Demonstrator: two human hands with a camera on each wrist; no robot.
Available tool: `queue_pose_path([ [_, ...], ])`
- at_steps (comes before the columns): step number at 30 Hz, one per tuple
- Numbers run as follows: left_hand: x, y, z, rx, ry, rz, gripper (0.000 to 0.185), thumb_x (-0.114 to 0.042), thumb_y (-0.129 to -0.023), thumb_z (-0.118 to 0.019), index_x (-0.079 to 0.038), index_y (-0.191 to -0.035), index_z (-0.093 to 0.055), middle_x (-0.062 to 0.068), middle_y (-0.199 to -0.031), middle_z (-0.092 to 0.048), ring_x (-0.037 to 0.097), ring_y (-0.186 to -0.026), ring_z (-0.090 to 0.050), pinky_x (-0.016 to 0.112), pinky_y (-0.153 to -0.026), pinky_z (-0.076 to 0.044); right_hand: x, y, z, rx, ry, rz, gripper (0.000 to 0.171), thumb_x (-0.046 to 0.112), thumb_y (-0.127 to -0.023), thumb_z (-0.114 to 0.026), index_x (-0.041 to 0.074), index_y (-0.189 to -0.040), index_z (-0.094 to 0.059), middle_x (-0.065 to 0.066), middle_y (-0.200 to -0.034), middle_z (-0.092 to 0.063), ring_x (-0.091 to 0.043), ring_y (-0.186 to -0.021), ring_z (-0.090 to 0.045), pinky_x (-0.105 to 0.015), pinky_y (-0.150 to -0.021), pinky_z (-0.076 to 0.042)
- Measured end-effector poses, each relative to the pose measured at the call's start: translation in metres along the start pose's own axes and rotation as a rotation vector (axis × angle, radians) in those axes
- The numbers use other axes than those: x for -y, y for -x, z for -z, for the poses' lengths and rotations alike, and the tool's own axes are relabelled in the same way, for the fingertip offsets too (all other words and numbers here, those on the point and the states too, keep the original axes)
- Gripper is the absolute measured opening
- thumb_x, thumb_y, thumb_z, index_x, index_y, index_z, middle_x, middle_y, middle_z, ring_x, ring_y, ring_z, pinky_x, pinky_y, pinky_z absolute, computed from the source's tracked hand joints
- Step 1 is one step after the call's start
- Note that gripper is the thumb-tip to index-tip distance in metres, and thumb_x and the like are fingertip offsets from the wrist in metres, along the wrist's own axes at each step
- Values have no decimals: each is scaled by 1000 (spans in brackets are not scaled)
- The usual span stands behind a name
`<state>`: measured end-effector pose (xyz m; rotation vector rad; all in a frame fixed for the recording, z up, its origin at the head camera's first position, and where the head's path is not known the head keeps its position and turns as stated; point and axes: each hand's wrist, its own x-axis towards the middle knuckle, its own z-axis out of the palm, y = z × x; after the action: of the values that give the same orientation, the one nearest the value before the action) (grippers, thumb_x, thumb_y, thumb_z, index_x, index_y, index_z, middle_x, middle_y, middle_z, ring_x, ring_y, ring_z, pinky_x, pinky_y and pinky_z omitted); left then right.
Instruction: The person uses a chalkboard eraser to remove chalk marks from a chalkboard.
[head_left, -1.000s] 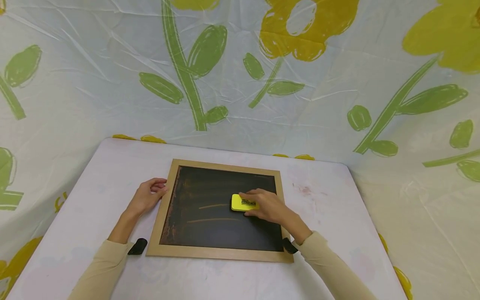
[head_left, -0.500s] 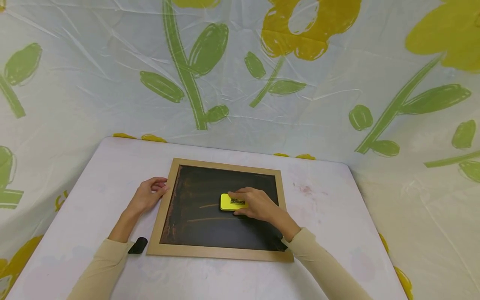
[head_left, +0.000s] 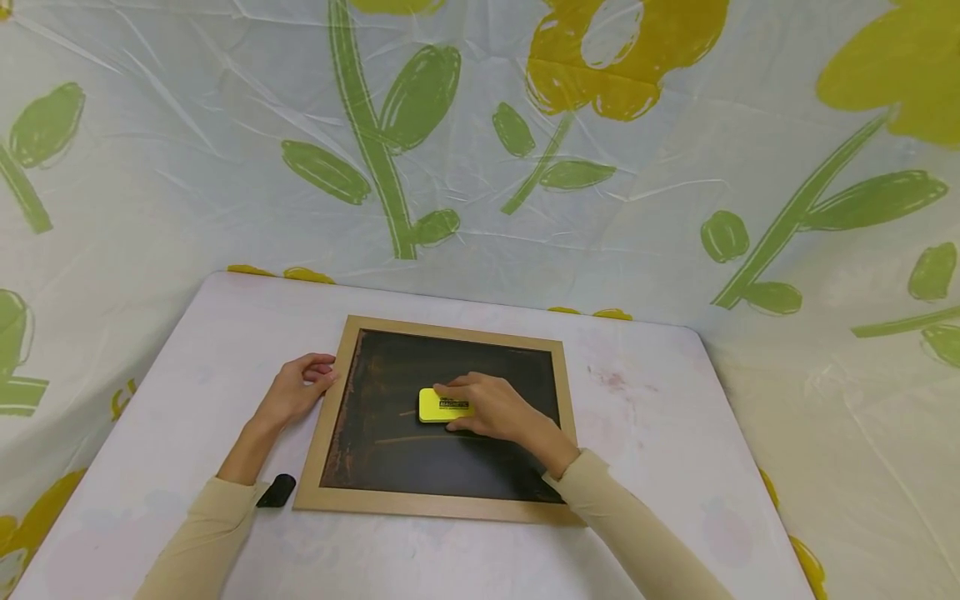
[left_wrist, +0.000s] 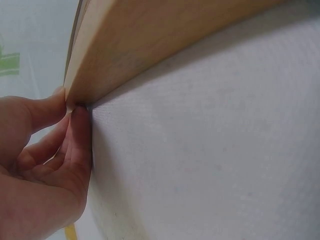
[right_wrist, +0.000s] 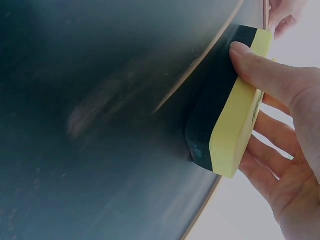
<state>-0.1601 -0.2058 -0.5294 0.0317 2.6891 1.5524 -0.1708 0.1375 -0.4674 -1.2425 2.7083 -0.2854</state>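
A small chalkboard (head_left: 390, 467) in a light wooden frame lies on the table, with smudges and thin orange-brown streaks on its dark face. My right hand (head_left: 495, 408) grips a yellow eraser (head_left: 431, 406) with a black felt base, thumb along one long side and fingers on the other. In the right wrist view the felt of the eraser (right_wrist: 215, 110) is right at the board, beside one streak. At the board's left side my left hand (head_left: 292, 392) pinches the frame. The left wrist view has the thumb on the outer face of the frame (left_wrist: 130, 45) and fingertips at its lower edge.
A white patterned cloth covers the table (head_left: 660, 433), with faint reddish smears (head_left: 615, 377) right of the board. A black wrist strap piece (head_left: 277, 492) sits by the left cuff. Flower-printed sheets (head_left: 465, 183) hang behind and at both sides.
My right hand has slid the eraser leftward across the board, and less of the upper streak shows now. The left hand stays at the frame.
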Motion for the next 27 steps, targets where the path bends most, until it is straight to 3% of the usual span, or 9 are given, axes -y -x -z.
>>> queue_pose_path([
  [19, 0, 0, -1, -7, 17, 1, 35, -6, -102, -63, 14, -129, -58, 25, -106, -64, 25, -89, -62, 19, -68, -47, 30, -31, -2, 79, 91, 51, 65, 34, -90, -81, 16, -148, -58, -5, -137, -66, -22, -115, -63, -33, -93, -54],
  [27, -1, 0, 0, -7, 5, -22, 36, -8, -102, -64, 14, -130, -59, 24, -108, -65, 29, -94, -63, 20, -71, -47, 33, -31, -1, 85, 147, 48, 65, 35, -90, -81, 18, -148, -57, -4, -137, -65, -21, -115, -63, -32, -92, -54],
])
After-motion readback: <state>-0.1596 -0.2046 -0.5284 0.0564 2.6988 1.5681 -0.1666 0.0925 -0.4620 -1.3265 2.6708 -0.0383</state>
